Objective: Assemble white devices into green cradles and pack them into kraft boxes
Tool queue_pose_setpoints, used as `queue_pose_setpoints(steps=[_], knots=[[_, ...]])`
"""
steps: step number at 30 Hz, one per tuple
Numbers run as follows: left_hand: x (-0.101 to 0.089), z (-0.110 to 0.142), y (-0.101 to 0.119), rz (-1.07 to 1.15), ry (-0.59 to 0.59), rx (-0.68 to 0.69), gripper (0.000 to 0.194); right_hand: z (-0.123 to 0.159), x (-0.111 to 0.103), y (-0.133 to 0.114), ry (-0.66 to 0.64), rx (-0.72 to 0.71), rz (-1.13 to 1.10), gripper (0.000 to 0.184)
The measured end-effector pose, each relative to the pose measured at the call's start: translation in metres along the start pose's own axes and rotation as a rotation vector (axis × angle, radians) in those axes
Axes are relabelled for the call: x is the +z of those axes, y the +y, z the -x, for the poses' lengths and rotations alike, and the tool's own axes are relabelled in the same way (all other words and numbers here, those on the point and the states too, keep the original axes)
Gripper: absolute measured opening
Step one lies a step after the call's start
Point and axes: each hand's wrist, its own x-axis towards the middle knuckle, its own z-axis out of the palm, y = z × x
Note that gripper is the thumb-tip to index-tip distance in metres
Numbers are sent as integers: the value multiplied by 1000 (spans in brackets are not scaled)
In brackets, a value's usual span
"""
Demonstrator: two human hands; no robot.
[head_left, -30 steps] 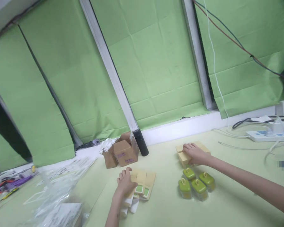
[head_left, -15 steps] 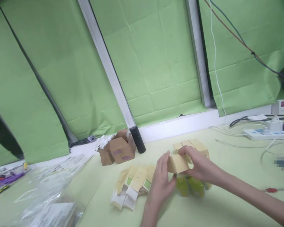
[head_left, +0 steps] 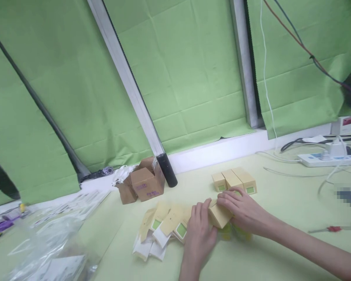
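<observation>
Between my two hands is a small tan cardboard box (head_left: 220, 214), tilted, with its top panel facing up toward me. My left hand (head_left: 200, 230) is closed against its left side. My right hand (head_left: 244, 208) grips its right and far edge. Yellow-green items (head_left: 226, 231) lie just under and behind the box, partly hidden by my right hand. Left of my left hand is a pile of flattened tan boxes (head_left: 169, 220) with white flaps and green windows. Beyond my right hand stand three tan boxes (head_left: 234, 179) in a row, with green windows at their fronts.
An open brown carton (head_left: 148, 183) stands by a black cylinder (head_left: 167, 170) near the wall. Clear plastic bags (head_left: 55, 246) lie at the left. At the right are a power strip (head_left: 312, 159) with cables and a red-handled screwdriver (head_left: 333, 229).
The box between my hands has tipped and come lower. My right hand has shifted its fingers over its top edge. The view has swung slightly, uncovering the three boxes behind.
</observation>
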Motion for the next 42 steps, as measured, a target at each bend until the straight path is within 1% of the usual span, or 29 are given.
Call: queue_pose_setpoints(steps=[2, 4, 6, 12, 14, 16, 17, 18, 19, 20, 21, 22, 23, 24, 25, 27, 29, 31, 33, 35, 37, 40, 41, 42], knots=[[2, 1, -1, 16, 12, -6, 61, -2, -7, 1, -65, -36, -50, 50], [2, 1, -1, 16, 23, -13, 58, -4, -11, 1, -86, -37, -76, 53], [2, 1, -2, -12, 13, -20, 58, -3, -8, 0, -44, -12, -55, 49], [-4, 1, 5, -135, -76, -25, 71, 8, 16, -4, 94, 36, 41, 40], [-5, 3, 6, -128, -82, -49, 69, 12, 16, -6, 142, 42, 58, 35], [-5, 4, 4, -82, -41, -97, 65, 13, 7, -7, 186, 6, 61, 24], [-4, 5, 1, -64, -12, -114, 65, 13, -1, -8, 168, -28, 19, 14], [-2, 5, -2, -60, 15, -113, 65, 11, -9, -9, 117, -55, -63, 4], [0, 6, -5, -70, 36, -94, 64, 8, -19, -10, 40, -54, -176, 10], [2, 6, -8, -90, 48, -59, 62, 4, -28, -10, -45, -16, -304, 16], [4, 7, -10, -113, 53, -17, 60, 0, -35, -10, -120, 51, -420, 20], [7, 7, -12, -133, 56, 21, 57, -4, -40, -10, -177, 126, -490, 21], [9, 7, -12, -145, 58, 53, 53, -7, -43, -10, -203, 185, -492, 20], [11, 7, -11, -151, 57, 77, 49, -9, -42, -10, -220, 202, -443, 19], [13, 7, -10, -160, 52, 97, 47, -10, -40, -10, -233, 179, -364, 16], [14, 8, -6, -208, 35, 147, 47, -10, -32, -10, -224, 75, -200, 10], [12, 8, -3, -250, 29, 183, 50, -8, -26, -8, -154, 31, -121, 11], [10, 8, -3, -251, 53, 169, 53, -8, -28, -1, -74, 79, -130, 12], [8, 7, -7, -224, 86, 124, 53, -9, -37, 10, -45, 152, -147, 11], [7, 6, -11, -217, 98, 104, 53, -12, -48, 19, -75, 170, -163, 9], [7, 6, -12, -233, 87, 127, 53, -15, -54, 21, -152, 121, -198, 8], [7, 5, -7, -344, 46, 202, 50, -18, -50, 8, -274, 36, -224, 5], [6, 4, -3, -385, 27, 219, 48, -18, -47, 3, -299, 30, -198, 5], [5, 4, 0, -418, 10, 232, 46, -17, -43, -2, -313, 33, -167, 8]])
